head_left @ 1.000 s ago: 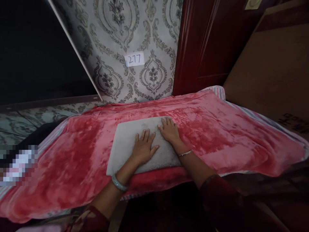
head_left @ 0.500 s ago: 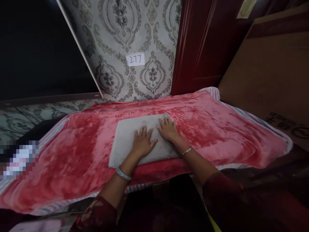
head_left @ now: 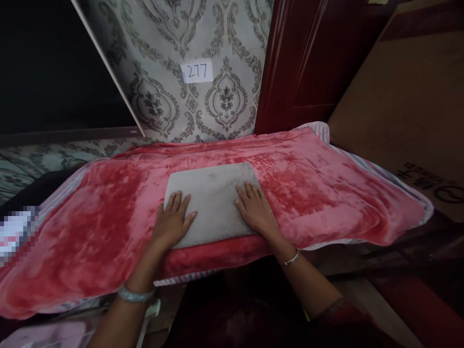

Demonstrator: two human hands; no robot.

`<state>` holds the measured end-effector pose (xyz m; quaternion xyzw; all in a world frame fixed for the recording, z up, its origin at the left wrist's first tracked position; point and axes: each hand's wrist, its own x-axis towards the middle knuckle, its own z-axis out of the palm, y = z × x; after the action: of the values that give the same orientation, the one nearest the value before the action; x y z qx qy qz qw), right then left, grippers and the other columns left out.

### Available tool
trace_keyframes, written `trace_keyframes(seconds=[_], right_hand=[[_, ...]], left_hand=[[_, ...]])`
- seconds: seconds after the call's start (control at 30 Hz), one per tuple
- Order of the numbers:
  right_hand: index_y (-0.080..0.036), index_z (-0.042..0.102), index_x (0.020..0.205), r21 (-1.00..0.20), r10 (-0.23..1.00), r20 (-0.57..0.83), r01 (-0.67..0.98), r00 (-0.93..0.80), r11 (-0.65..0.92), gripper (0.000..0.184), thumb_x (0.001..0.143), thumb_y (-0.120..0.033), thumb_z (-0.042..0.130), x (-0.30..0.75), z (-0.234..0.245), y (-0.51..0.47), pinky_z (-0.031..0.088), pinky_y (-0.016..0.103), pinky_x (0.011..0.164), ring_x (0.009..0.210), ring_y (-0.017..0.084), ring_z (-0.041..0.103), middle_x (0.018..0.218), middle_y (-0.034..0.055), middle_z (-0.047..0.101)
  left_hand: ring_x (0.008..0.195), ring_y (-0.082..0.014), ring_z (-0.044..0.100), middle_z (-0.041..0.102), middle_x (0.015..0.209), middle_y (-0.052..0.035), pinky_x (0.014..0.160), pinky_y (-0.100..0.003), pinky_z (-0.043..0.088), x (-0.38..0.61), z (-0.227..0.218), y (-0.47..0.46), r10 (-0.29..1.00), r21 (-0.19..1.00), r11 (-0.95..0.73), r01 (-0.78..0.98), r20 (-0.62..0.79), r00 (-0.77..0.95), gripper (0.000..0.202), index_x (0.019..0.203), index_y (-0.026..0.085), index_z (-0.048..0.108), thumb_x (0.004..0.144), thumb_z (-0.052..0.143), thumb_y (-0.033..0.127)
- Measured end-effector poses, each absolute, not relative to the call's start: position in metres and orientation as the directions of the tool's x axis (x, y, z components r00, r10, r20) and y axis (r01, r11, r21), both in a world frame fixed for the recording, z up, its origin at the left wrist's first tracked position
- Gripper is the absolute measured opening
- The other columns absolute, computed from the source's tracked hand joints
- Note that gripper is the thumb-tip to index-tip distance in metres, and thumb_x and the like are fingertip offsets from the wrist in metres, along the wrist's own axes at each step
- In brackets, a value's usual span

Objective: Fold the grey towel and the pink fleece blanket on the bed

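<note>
A light grey, soft-looking folded cloth [head_left: 213,203] lies flat on a red and pink plush blanket [head_left: 300,193]. My left hand [head_left: 172,220] rests palm down over the cloth's left edge, fingers spread. On the right part of the cloth lies my right hand [head_left: 255,208], also flat with the fingers apart. Neither hand grips anything. A pale bangle [head_left: 135,294] circles my left wrist, and a thin silver bracelet [head_left: 291,258] is on my right.
Behind the blanket stands a patterned wall with a paper label [head_left: 197,71] reading 277. A dark screen [head_left: 61,67] is at left, a dark red door [head_left: 297,67] behind at right. A large cardboard box [head_left: 402,106] borders the blanket's right side.
My left hand has slid left from the middle of the cloth to its left edge. My right hand has shifted slightly down along the right side. The view has tilted down a little.
</note>
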<state>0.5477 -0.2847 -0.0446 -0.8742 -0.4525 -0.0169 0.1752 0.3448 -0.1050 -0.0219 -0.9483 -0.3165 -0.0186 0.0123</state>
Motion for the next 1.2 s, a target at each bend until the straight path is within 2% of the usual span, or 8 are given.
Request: trace_keyframes(seconds=[0.13, 0.27, 0.4, 0.5, 0.6, 0.77, 0.97, 1.2], right_hand=[[-0.017, 0.033, 0.16, -0.517, 0.742, 0.285, 0.749, 0.607, -0.414, 0.061, 0.105, -0.042, 0.025, 0.557, -0.053, -0.288, 0.018, 0.045, 0.125, 0.154, 0.022, 0.024, 0.165, 0.0092, 0.032], [-0.015, 0.025, 0.163, -0.728, 0.59, 0.426, 0.647, 0.686, -0.226, 0.063, 0.106, -0.04, 0.013, 0.568, -0.06, -0.295, 0.028, 0.043, 0.122, 0.151, 0.02, 0.029, 0.164, 0.0106, 0.033], [-0.013, 0.027, 0.162, -0.772, 0.527, 0.462, 0.616, 0.713, -0.156, 0.066, 0.105, -0.039, 0.005, 0.57, -0.062, -0.298, 0.028, 0.043, 0.121, 0.15, 0.019, 0.031, 0.161, 0.0119, 0.039], [-0.013, 0.032, 0.16, -0.771, 0.555, 0.454, 0.62, 0.697, -0.147, 0.069, 0.105, -0.043, 0.003, 0.568, -0.061, -0.297, 0.029, 0.041, 0.122, 0.15, 0.018, 0.031, 0.16, 0.0113, 0.041], [-0.011, 0.035, 0.158, -0.767, 0.585, 0.427, 0.619, 0.69, -0.17, 0.075, 0.105, -0.049, -0.001, 0.567, -0.06, -0.296, 0.029, 0.038, 0.122, 0.15, 0.017, 0.031, 0.16, 0.012, 0.04], [-0.014, 0.038, 0.158, -0.727, 0.644, 0.388, 0.648, 0.66, -0.226, 0.081, 0.103, -0.056, -0.005, 0.567, -0.059, -0.296, 0.027, 0.038, 0.123, 0.151, 0.016, 0.031, 0.161, 0.0098, 0.04], [-0.015, 0.039, 0.157, -0.712, 0.648, 0.406, 0.667, 0.645, -0.218, 0.081, 0.103, -0.057, -0.004, 0.567, -0.061, -0.297, 0.028, 0.04, 0.123, 0.15, 0.019, 0.031, 0.16, 0.0102, 0.04], [-0.017, 0.052, 0.149, -0.744, 0.601, 0.488, 0.661, 0.633, -0.092, 0.066, 0.105, -0.052, 0.016, 0.572, -0.073, -0.294, 0.028, 0.044, 0.123, 0.147, 0.021, 0.039, 0.155, 0.0109, 0.049]], left_hand=[[0.156, -0.031, 0.018, 0.022, 0.168, -0.0126, 0.122, -0.063, 0.021, 0.315, -0.018, -0.094, 0.694, 0.017, -0.72, 0.693, 0.009, 0.72, 0.061, 0.158, 0.016, 0.034, 0.103, 0.027, 0.04], [0.154, -0.0357, 0.023, 0.039, 0.161, -0.0172, 0.119, -0.072, 0.016, 0.329, -0.001, -0.116, 0.699, -0.021, -0.705, 0.709, 0.149, 0.7, 0.058, 0.149, 0.012, 0.047, 0.102, 0.029, 0.038], [0.151, -0.0297, 0.033, 0.042, 0.16, -0.0149, 0.123, -0.058, 0.022, 0.388, 0.007, -0.177, 0.45, 0.06, -0.893, 0.446, 0.174, 0.876, 0.056, 0.153, 0.015, 0.043, 0.1, 0.033, 0.031], [0.153, -0.0284, 0.029, 0.033, 0.164, -0.0135, 0.125, -0.057, 0.019, 0.433, -0.007, -0.223, 0.193, 0.08, -0.98, 0.183, 0.146, 0.97, 0.059, 0.157, 0.016, 0.036, 0.099, 0.037, 0.028], [0.155, -0.0303, 0.023, 0.028, 0.166, -0.0156, 0.124, -0.061, 0.015, 0.451, -0.028, -0.244, 0.123, 0.065, -0.991, 0.116, 0.126, 0.984, 0.061, 0.158, 0.011, 0.031, 0.1, 0.035, 0.03], [0.155, -0.0322, 0.021, 0.025, 0.166, -0.0173, 0.124, -0.058, 0.018, 0.419, -0.039, -0.219, 0.3, 0.004, -0.953, 0.302, 0.116, 0.947, 0.066, 0.158, 0.013, 0.034, 0.1, 0.039, 0.043], [0.153, -0.0344, 0.026, 0.031, 0.163, -0.0209, 0.123, -0.058, 0.02, 0.339, -0.034, -0.16, 0.586, -0.092, -0.791, 0.604, 0.168, 0.793, 0.066, 0.155, 0.009, 0.039, 0.1, 0.038, 0.044], [0.153, -0.0333, 0.027, 0.037, 0.162, -0.015, 0.12, -0.065, 0.023, 0.287, -0.023, -0.122, 0.682, 0.017, -0.728, 0.686, 0.117, 0.722, 0.056, 0.152, 0.015, 0.046, 0.102, 0.031, 0.035]])
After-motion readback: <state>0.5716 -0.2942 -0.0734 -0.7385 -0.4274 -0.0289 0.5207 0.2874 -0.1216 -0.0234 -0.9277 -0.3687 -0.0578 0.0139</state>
